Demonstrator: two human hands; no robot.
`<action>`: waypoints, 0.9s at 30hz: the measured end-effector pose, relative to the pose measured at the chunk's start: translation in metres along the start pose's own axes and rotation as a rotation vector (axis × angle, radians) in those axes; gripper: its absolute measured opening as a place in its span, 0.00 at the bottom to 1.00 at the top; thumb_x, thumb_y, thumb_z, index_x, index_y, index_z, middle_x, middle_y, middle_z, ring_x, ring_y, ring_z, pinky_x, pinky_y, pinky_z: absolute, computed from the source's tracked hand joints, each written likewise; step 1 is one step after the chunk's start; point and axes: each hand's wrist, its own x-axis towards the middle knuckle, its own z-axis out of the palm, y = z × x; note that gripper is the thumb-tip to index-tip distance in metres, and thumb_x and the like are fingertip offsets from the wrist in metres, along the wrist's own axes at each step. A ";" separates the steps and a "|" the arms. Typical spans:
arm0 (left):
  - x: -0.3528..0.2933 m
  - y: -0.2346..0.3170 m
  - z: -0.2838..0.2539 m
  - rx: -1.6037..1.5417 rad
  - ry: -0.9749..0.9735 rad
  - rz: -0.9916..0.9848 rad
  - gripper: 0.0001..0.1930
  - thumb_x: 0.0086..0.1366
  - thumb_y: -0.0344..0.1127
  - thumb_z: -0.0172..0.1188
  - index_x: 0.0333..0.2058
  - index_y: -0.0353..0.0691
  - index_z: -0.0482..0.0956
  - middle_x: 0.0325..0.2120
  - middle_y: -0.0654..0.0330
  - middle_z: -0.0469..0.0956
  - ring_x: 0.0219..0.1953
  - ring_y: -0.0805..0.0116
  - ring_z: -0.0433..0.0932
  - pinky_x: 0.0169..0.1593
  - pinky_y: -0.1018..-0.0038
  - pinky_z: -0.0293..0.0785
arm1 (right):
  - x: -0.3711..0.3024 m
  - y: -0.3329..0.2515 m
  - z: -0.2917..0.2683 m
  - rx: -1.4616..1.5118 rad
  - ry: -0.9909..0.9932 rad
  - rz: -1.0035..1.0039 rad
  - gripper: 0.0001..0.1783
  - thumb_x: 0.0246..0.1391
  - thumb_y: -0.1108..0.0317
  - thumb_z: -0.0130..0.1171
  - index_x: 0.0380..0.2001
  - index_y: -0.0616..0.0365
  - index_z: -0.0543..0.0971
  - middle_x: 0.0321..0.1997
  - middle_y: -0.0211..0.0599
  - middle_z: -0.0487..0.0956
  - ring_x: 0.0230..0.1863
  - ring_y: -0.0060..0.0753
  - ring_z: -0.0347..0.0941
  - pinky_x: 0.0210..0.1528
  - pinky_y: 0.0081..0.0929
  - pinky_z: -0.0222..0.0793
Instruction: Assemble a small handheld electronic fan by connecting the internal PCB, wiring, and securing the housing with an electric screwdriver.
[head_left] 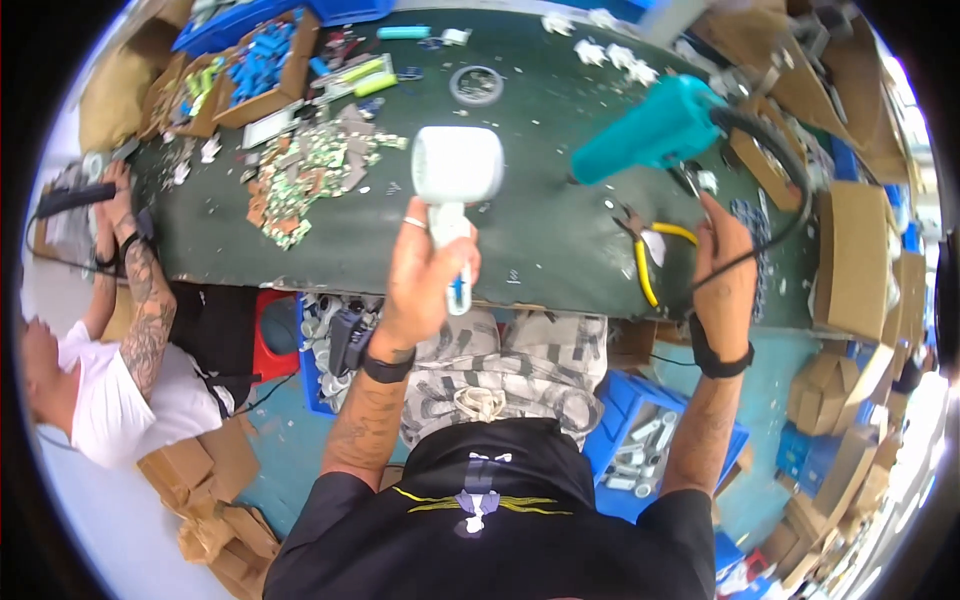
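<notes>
My left hand (pixel 425 275) is closed around the handle of a white handheld fan (pixel 457 165), its round head pointing away from me above the bench. At the bench's right side, my right hand (pixel 725 255) has its fingers curled by a thin dark tool (pixel 688 180) and a small white part (pixel 708 182). What those fingers grip is hard to make out. A teal electric screwdriver (pixel 645 130) is beyond that hand, its black cable (pixel 795 165) looping down across it. Yellow-handled cutting pliers (pixel 643 250) lie open just left of my right hand.
A pile of small circuit boards (pixel 310 175) covers the bench's left part. Behind it stands a cardboard box (pixel 265 70) of blue cells. White scraps (pixel 615 58) lie at the back. A co-worker (pixel 130 370) sits at left. A blue bin (pixel 640 450) holds grey-white parts below.
</notes>
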 end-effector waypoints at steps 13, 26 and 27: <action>0.001 0.019 0.013 0.036 0.123 -0.036 0.23 0.67 0.25 0.68 0.55 0.37 0.66 0.36 0.58 0.81 0.28 0.76 0.80 0.32 0.75 0.79 | -0.009 -0.039 -0.025 0.398 0.425 0.159 0.08 0.71 0.71 0.56 0.45 0.62 0.81 0.39 0.42 0.79 0.39 0.41 0.76 0.42 0.36 0.74; 0.003 0.012 -0.005 0.055 0.067 -0.062 0.25 0.82 0.52 0.47 0.44 0.32 0.79 0.26 0.55 0.83 0.22 0.73 0.80 0.26 0.76 0.78 | 0.041 -0.137 0.057 1.368 0.373 0.292 0.38 0.77 0.39 0.40 0.73 0.60 0.62 0.71 0.50 0.71 0.67 0.46 0.69 0.72 0.44 0.59; 0.003 0.012 -0.004 0.054 0.060 -0.059 0.25 0.82 0.52 0.47 0.44 0.32 0.79 0.26 0.55 0.83 0.22 0.73 0.80 0.26 0.76 0.78 | 0.044 -0.133 0.060 1.399 0.262 0.277 0.38 0.78 0.39 0.38 0.73 0.60 0.62 0.67 0.50 0.74 0.65 0.45 0.70 0.71 0.44 0.61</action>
